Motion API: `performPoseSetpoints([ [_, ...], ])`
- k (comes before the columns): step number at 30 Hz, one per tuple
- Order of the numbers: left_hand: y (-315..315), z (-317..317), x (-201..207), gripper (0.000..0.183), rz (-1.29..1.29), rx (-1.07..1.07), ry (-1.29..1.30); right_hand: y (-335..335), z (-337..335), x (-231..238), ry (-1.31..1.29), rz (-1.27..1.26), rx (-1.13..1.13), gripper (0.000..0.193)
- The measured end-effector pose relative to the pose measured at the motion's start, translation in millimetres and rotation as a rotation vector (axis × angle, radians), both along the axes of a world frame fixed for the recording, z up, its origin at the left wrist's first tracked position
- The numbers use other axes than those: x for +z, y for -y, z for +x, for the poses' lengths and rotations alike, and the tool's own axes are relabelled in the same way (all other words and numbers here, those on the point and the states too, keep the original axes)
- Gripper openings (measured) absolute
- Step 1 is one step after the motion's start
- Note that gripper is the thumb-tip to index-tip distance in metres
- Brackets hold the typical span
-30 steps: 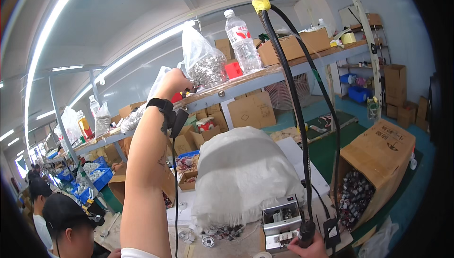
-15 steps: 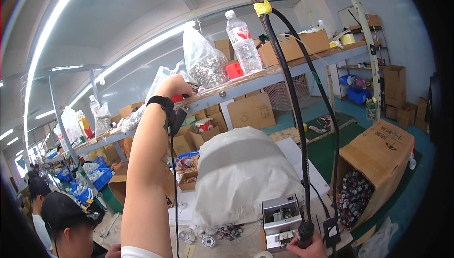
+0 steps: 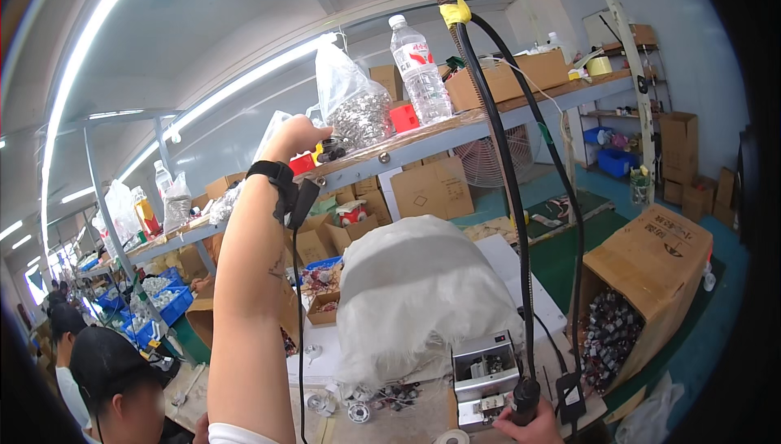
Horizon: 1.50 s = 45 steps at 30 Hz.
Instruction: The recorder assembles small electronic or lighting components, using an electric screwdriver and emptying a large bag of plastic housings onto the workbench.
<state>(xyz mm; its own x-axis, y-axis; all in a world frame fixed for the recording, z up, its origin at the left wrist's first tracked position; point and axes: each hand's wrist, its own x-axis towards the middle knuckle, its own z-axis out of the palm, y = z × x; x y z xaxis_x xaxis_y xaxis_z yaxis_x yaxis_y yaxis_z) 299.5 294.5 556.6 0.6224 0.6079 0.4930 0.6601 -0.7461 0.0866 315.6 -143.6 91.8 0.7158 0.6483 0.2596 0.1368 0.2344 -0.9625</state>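
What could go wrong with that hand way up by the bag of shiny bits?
The left hand is close to a clear plastic bag of small silvery pieces; a bump might spill them. A tall clear plastic bottle stands near the front edge of the long wood-topped shelf and could topple if knocked. The thin black cord hanging from the black wrist strap might snag.

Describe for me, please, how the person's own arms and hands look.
The left hand is bare, below it a black wrist strap with a small black box and a thin black cable. Faint markings show on the left forearm, and a white sleeve at the lower edge. The right hand is bare; no sleeve shows there.
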Motion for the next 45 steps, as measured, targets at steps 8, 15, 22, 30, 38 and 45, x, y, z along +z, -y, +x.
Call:
performPoseSetpoints([
  [8, 46, 6, -10, 0.082, 0.037, 0.047, -0.219, 2, -2, -5, -0.046, 0.016, -0.003, 0.018],
  [15, 23, 5, -8, 0.073, 0.078, 0.012, -0.167, 3, -3, -1, 0.081, -0.013, -0.026, 0.02],
  [22, 26, -1, -8, 0.064, 0.032, -0.012, -0.052, 3, -3, -5, 0.105, -0.033, -0.061, 0.019],
  [30, -2, -4, -20, 0.052, 0.038, -0.214, 0.238, -1, 0, -17, 0.198, 0.026, -0.104, 0.019],
  [38, 21, -12, -19, 0.027, -0.239, -0.298, 0.315, 5, -1, -6, 0.117, 0.0, -0.053, 0.024],
  [45, 8, -15, -19, 0.026, -0.306, -0.394, 0.331, 6, -2, -9, 0.166, -0.004, -0.097, 0.025],
])
